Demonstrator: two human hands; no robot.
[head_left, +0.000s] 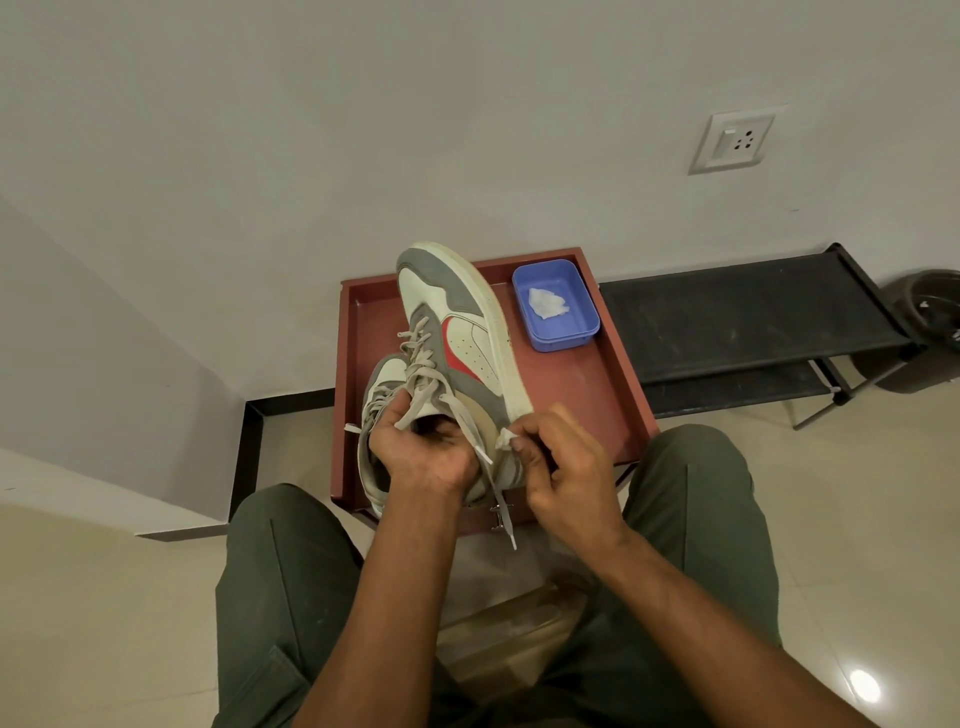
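Sneaker (460, 332), over red tray (597, 387): left hand (421, 449) gripped collar, fingers curled. Right hand (569, 470) pinched wipe (504, 439) against sole edge.

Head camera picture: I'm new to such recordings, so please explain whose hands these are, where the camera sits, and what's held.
No machine here: one camera sits on a seated person's head, looking down at their own hands. The left hand grips a grey-and-white shoe by its opening, above a red tray. The right hand pinches a small white scrap, probably a wipe, against the shoe's heel. A second shoe lies in the tray, with a blue tub holding a white wad.
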